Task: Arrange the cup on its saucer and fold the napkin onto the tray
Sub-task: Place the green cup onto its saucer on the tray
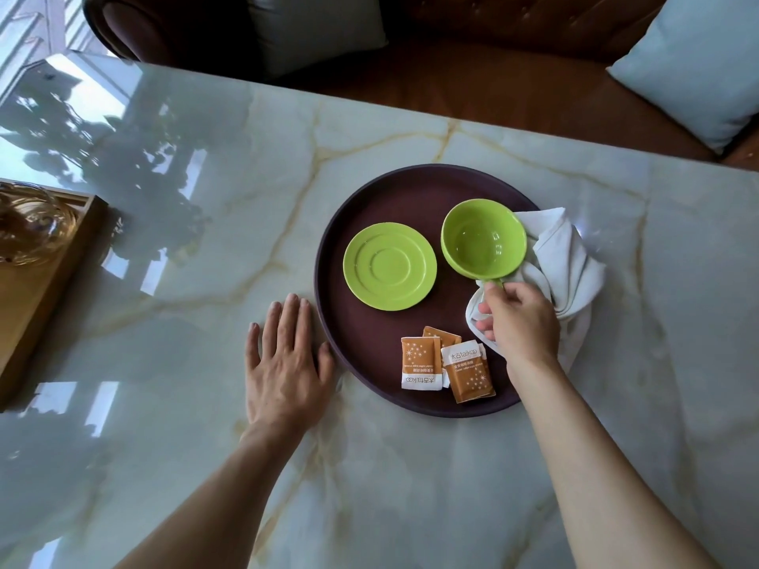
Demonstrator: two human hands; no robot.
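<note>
Round dark tray [328, 256] on marble table [410, 466], right of centre. On tray: green saucer [389, 266] at 9 o'clock side, lying flat, nothing on it. Green cup [484, 239] at 2 o'clock side of tray, upright, just beside saucer, not touching it — small gap between rims.

Right hand [519, 322] at 4 o'clock of tray, thumb and forefinger pinching cup handle at cup's 6 o'clock; other fingers curled. Cannot tell whether cup is lifted or resting.

White napkin [566, 260] crumpled, unfolded, draped over tray rim at 3 o'clock — part on tray under the right hand, part on table. Touching cup's right side.

Left hand [287, 363] flat on table, fingers straight and close together, palm down, at 8 o'clock of tray, thumb side just beside tray rim. Holding nothing.

3 orange-and-white sugar sachets [447, 363] at 6 o'clock of tray, overlapping.

Wooden box [49, 256] at table's 9 o'clock edge. Brown sofa [493, 76] with pale cushion [698, 67] behind table at 12 to 1 o'clock.
</note>
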